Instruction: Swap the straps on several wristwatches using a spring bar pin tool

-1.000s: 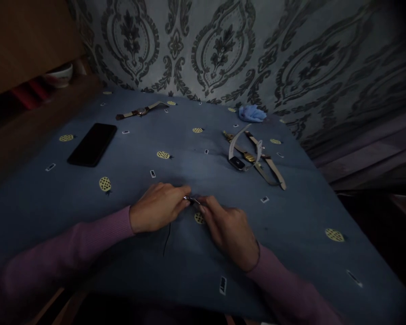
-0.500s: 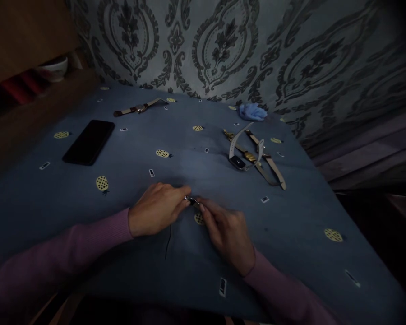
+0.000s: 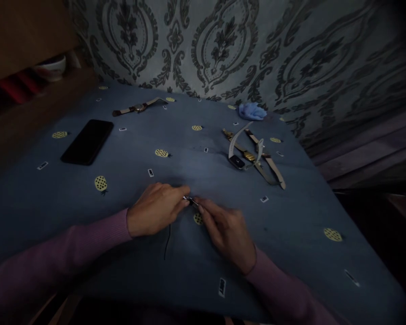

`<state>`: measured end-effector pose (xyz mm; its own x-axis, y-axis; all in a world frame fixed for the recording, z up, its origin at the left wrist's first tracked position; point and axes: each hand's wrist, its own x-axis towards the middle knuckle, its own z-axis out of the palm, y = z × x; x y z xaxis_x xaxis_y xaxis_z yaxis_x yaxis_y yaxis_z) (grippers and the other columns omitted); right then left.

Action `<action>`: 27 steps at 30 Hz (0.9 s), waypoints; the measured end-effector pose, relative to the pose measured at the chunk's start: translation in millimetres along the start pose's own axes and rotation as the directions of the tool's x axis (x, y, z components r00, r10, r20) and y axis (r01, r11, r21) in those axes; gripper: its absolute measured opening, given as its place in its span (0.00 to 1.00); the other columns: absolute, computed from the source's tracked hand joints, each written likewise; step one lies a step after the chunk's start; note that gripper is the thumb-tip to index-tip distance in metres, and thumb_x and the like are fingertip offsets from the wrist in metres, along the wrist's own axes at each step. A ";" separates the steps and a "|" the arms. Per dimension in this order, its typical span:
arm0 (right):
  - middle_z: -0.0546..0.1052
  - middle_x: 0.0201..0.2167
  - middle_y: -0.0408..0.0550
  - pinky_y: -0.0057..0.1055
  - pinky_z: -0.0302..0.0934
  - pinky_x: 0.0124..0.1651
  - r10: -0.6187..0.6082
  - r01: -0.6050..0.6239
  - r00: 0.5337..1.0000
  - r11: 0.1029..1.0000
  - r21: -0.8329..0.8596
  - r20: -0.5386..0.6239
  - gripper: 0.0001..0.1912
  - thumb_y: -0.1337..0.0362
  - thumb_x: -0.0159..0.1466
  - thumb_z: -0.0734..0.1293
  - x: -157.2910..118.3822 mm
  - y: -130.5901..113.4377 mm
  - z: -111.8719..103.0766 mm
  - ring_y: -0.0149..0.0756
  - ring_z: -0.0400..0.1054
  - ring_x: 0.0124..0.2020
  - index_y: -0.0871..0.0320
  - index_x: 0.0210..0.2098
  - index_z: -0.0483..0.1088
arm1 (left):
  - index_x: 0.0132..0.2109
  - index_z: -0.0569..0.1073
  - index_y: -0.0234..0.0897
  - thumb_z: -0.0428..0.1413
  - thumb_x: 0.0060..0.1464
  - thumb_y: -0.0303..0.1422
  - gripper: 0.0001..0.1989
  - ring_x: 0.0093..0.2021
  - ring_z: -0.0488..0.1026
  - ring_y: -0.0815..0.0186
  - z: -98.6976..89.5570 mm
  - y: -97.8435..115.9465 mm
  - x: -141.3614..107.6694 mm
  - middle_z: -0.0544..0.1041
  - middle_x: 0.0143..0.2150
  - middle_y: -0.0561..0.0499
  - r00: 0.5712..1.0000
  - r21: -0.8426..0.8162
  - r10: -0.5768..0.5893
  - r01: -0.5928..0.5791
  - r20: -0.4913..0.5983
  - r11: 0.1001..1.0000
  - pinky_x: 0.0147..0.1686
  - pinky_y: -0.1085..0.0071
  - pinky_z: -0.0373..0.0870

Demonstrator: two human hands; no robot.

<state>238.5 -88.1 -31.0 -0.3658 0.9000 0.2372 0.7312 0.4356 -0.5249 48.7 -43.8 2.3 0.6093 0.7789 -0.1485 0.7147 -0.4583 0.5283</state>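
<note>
My left hand (image 3: 159, 208) is closed around a small wristwatch (image 3: 191, 201), with only a silvery metal part and a bit of dark strap showing between my hands. A thin dark strap end (image 3: 168, 241) hangs below my left palm. My right hand (image 3: 228, 232) pinches the other side of the watch between thumb and fingers. Most of the watch is hidden by my fingers, and its face cannot be made out. Both hands are close together, just above the blue pineapple-print tablecloth (image 3: 128, 253).
A black phone (image 3: 88, 142) lies at left, with a brown-strapped watch (image 3: 139, 108) behind it. At right lie a white-strapped smartwatch (image 3: 237, 162), a gold watch (image 3: 249, 156) and a light-lined strap watch (image 3: 274, 169). A crumpled blue cloth (image 3: 252, 111) sits by the wall. A bowl (image 3: 52, 70) stands on the shelf.
Both hands keep their grip on the watch almost unmoved. The piece between them has tilted slightly, showing less of its light strap side. The view has shifted a little.
</note>
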 end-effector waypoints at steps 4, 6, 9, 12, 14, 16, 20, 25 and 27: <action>0.79 0.23 0.47 0.24 0.59 0.27 0.003 -0.003 1.000 1.000 0.001 -0.008 0.16 0.65 0.70 0.56 1.0 -1.0 -0.4 0.31 0.72 0.20 0.62 0.44 0.75 | 0.34 0.66 0.37 0.49 0.64 0.29 0.09 0.24 0.68 0.68 1.6 -1.5 -0.6 0.67 0.22 0.58 1.000 0.002 0.008 -0.008 -0.021 1.000 0.27 0.72 0.54; 0.79 0.23 0.47 0.24 0.59 0.26 0.011 -0.011 1.000 1.000 0.000 -0.002 0.17 0.65 0.70 0.56 1.2 -0.7 -0.3 0.31 0.71 0.19 0.62 0.43 0.75 | 0.33 0.67 0.37 0.49 0.64 0.29 0.09 0.23 0.67 0.69 1.9 -1.6 -0.9 0.67 0.22 0.58 1.000 0.001 0.005 -0.005 -0.026 1.000 0.26 0.72 0.54; 0.78 0.22 0.46 0.24 0.59 0.26 0.016 -0.016 1.000 1.000 -0.020 0.015 0.17 0.64 0.70 0.56 1.7 0.8 -0.3 0.31 0.71 0.19 0.61 0.43 0.75 | 0.34 0.68 0.37 0.48 0.64 0.29 0.09 0.23 0.67 0.69 1.0 -0.3 -0.9 0.67 0.22 0.58 1.000 0.001 0.004 -0.004 -0.024 1.000 0.26 0.72 0.55; 0.79 0.23 0.47 0.24 0.60 0.27 0.012 -0.010 0.999 0.998 -0.060 0.032 0.18 0.63 0.71 0.55 2.9 2.5 -1.1 0.32 0.72 0.20 0.60 0.45 0.76 | 0.34 0.69 0.37 0.48 0.64 0.29 0.09 0.24 0.68 0.68 0.4 1.0 -0.4 0.69 0.23 0.57 1.000 0.009 -0.007 0.007 -0.013 1.000 0.28 0.71 0.57; 0.80 0.23 0.47 0.24 0.60 0.27 0.003 0.003 0.998 0.995 -0.098 0.055 0.18 0.63 0.71 0.55 3.9 3.3 -2.1 0.33 0.73 0.22 0.58 0.47 0.75 | 0.34 0.70 0.37 0.48 0.64 0.28 0.09 0.24 0.69 0.68 1.1 0.6 -0.3 0.70 0.23 0.57 1.000 0.011 0.002 -0.002 -0.025 1.000 0.28 0.71 0.58; 0.80 0.23 0.47 0.25 0.60 0.28 -0.001 0.011 0.997 0.991 -0.130 0.075 0.19 0.63 0.71 0.55 4.7 3.8 -3.0 0.34 0.74 0.23 0.57 0.49 0.75 | 0.34 0.69 0.38 0.49 0.63 0.29 0.09 0.24 0.69 0.68 2.8 -0.8 -0.5 0.70 0.22 0.57 0.998 0.017 0.027 -0.026 -0.057 1.000 0.27 0.72 0.58; 0.79 0.21 0.46 0.24 0.56 0.26 -0.003 0.022 0.994 0.987 -0.162 0.112 0.18 0.65 0.71 0.55 5.2 3.9 -4.1 0.32 0.72 0.20 0.58 0.50 0.75 | 0.33 0.69 0.38 0.48 0.63 0.29 0.09 0.23 0.69 0.69 6.3 -3.1 -1.4 0.69 0.21 0.57 0.995 0.027 0.049 -0.047 -0.091 0.999 0.26 0.73 0.57; 0.78 0.18 0.45 0.29 0.45 0.23 -0.057 0.135 0.979 0.900 -0.415 0.194 0.15 0.69 0.66 0.59 6.2 -1.4 -7.8 0.33 0.69 0.18 0.59 0.47 0.75 | 0.34 0.69 0.38 0.48 0.64 0.29 0.09 0.23 0.68 0.69 8.8 -1.8 -3.0 0.69 0.21 0.57 0.994 0.043 0.052 -0.048 -0.096 0.998 0.26 0.72 0.56; 0.77 0.17 0.45 0.31 0.41 0.23 -0.054 0.178 0.967 0.845 -0.505 0.250 0.15 0.71 0.64 0.60 7.8 -5.0 -10.4 0.34 0.68 0.18 0.58 0.47 0.74 | 0.35 0.69 0.38 0.48 0.64 0.29 0.09 0.23 0.68 0.69 9.8 -1.1 -4.0 0.70 0.22 0.57 0.994 0.066 0.049 -0.043 -0.102 0.997 0.26 0.72 0.55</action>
<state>238.0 -83.1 -18.0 -0.5371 0.8418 0.0535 0.8433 0.5373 0.0117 48.9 -50.6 -5.9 0.6054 0.7951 -0.0359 0.7091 -0.5183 0.4781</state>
